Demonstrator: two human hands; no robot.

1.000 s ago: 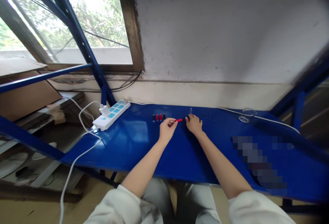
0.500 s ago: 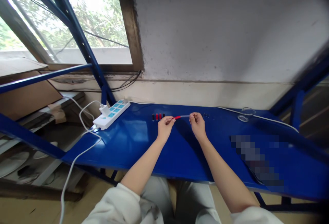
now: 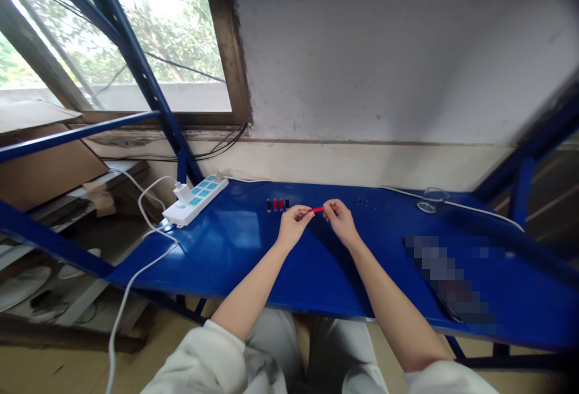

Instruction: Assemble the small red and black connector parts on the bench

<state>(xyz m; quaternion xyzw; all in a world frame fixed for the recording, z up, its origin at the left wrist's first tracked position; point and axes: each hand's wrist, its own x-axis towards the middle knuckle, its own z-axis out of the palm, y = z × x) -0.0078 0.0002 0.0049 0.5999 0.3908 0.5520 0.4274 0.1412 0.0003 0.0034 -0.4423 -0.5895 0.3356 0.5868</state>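
A slim red tube (image 3: 318, 209), shaped like part of a pen, is held level above the blue table. My left hand (image 3: 294, 223) pinches its left end, thumb against the fingers. At the right end my right hand (image 3: 337, 218) is closed in a pinch, close to the left one; its fingertips hide what lies between them. Just beyond my left hand, a row of small red and black cylinders (image 3: 278, 204) stands on the table. Several tiny clear pieces (image 3: 365, 203) lie beyond my right hand, too small to name.
A white power strip (image 3: 195, 201) with a plug and trailing white cable sits at the table's left. A round clear container (image 3: 426, 206) stands at the back right, beside a cable. A blurred dark object (image 3: 447, 279) lies at the right. Blue frame posts flank the table (image 3: 235, 267).
My right hand has moved left, closer to my left hand. The thin clear rod that stretched between the red tube and my right fingers no longer shows.
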